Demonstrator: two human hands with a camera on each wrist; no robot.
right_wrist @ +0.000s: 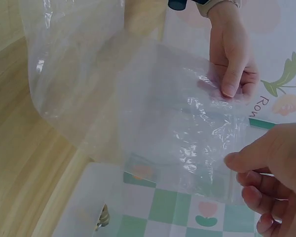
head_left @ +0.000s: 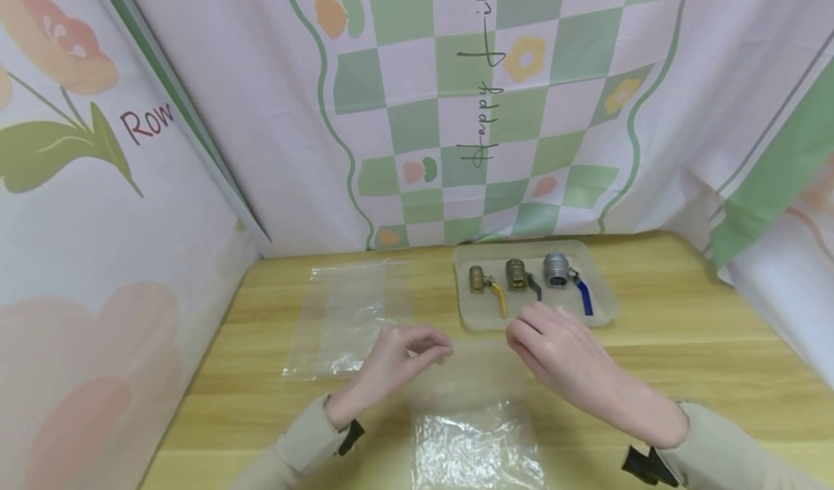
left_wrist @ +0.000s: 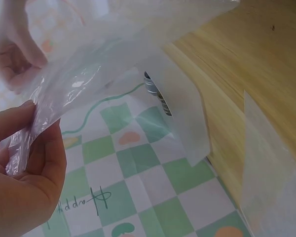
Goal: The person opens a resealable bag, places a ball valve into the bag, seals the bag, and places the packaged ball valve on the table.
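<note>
1. A clear plastic bag [head_left: 478, 450] is held up in front of the tray [head_left: 478, 323], over the worktop [head_left: 704, 331].
2. One edge of the bag is pinched by the left hand [head_left: 400, 363], with the thumb on one side and bent fingers on the other.
3. The same edge is pinched by the right hand [head_left: 563, 352], near its other end.
4. The bag is shiny and see-through, so it cannot be told well if its mouth is parted.
5. Another clear bag [head_left: 355, 309] is laid flat on the worktop, left of the tray.
6. Three metal taps are set in a row in the tray: one with a yellow handle [head_left: 498, 298], one with a dark handle [head_left: 534, 286], and one with a blue handle [head_left: 583, 297].
</note>
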